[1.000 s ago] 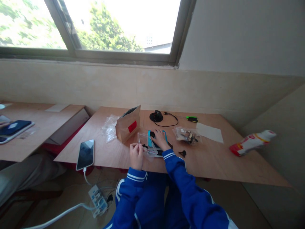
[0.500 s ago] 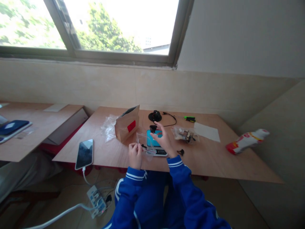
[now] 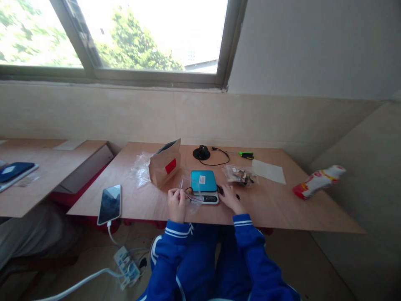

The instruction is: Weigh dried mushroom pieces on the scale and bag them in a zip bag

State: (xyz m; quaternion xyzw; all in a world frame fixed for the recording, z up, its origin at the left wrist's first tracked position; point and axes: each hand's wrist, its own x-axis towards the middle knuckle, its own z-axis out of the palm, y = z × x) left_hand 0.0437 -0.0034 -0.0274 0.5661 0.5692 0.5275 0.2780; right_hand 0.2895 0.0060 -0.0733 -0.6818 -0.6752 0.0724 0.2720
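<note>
My left hand [image 3: 177,204] is closed in a pinch on the edge of a clear plastic bag [image 3: 196,204], which lies partly over the front left of the scale. A small brownish piece [image 3: 189,191] shows beside the bag. The digital scale [image 3: 203,182] has a blue top plate with a white label and nothing on it. Right of the scale, my right hand [image 3: 231,197] rests low at the table, its fingertips closed around a dark, dried-looking piece [image 3: 220,190]. Another dark bit [image 3: 238,197] peeks out past that hand, mostly hidden.
A brown paper bag [image 3: 163,168] and crumpled clear plastic [image 3: 140,169] stand left. Behind are a black round-based device [image 3: 201,152] with a cable and a green-black tool [image 3: 246,155]. Bagged dried pieces [image 3: 242,176], white paper [image 3: 268,171], a bottle [image 3: 318,182] and a charging phone [image 3: 109,204] surround.
My right hand has come down from above the scale to the table on its right, carrying the dark piece. The left hand still pinches the plastic bag. The view has shifted slightly.
</note>
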